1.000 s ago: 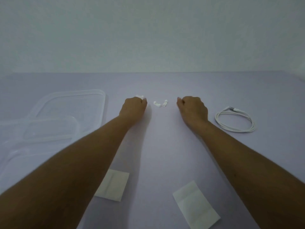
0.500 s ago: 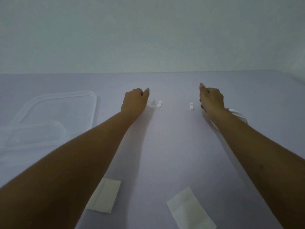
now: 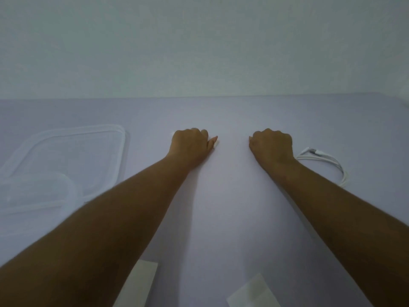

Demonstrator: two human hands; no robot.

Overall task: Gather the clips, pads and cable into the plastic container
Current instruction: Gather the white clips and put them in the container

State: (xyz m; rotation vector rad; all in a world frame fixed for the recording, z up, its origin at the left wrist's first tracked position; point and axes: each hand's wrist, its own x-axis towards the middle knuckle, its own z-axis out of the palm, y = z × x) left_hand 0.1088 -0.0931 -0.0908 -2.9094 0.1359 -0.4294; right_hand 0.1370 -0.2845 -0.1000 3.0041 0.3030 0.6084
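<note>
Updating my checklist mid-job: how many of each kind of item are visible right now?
Pads: 2
Cable: 1
Clips: 1 showing, pinched by the left hand; the right hand may hide more
Clear plastic pieces: 2
Total: 6 visible

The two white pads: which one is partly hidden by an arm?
The left pad: the left forearm covers its left edge. The right pad lies bare on the purple surface between the arms, cut only by the picture's bottom edge.
</note>
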